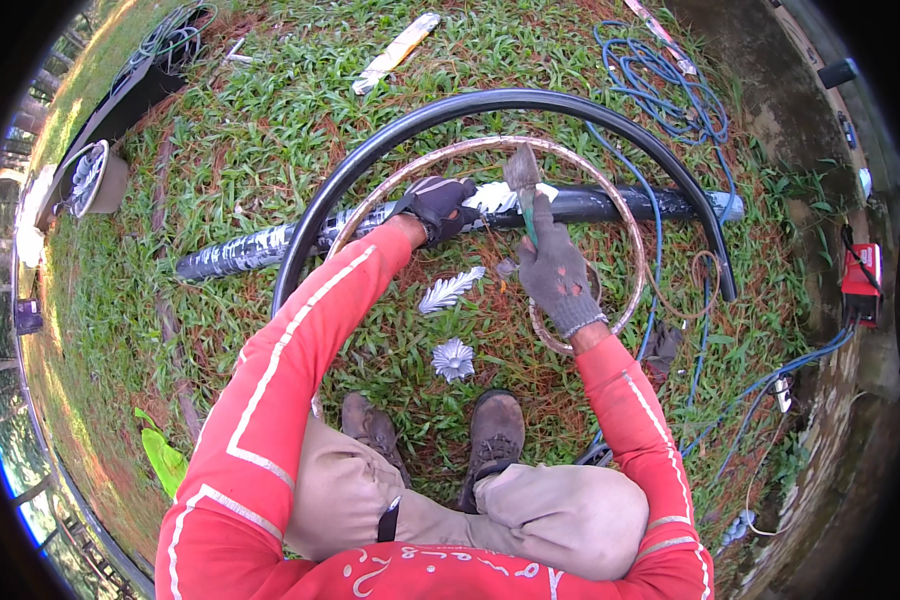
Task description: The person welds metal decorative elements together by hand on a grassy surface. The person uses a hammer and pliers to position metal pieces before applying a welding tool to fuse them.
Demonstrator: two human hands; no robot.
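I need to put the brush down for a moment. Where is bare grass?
Bare grass lies left of the black arch, above the pipe. Inside the ring it is crowded: both hands, leaf and flower ornaments.

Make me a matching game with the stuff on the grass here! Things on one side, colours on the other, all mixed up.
Things:
1. hose coiled on the grass
2. big curved pipe
3. box-shaped machine at the right edge
4. metal flower near the boots

Colours:
A. red
B. silver
C. blue
D. black

Right pairs: 1-C, 2-D, 3-A, 4-B.
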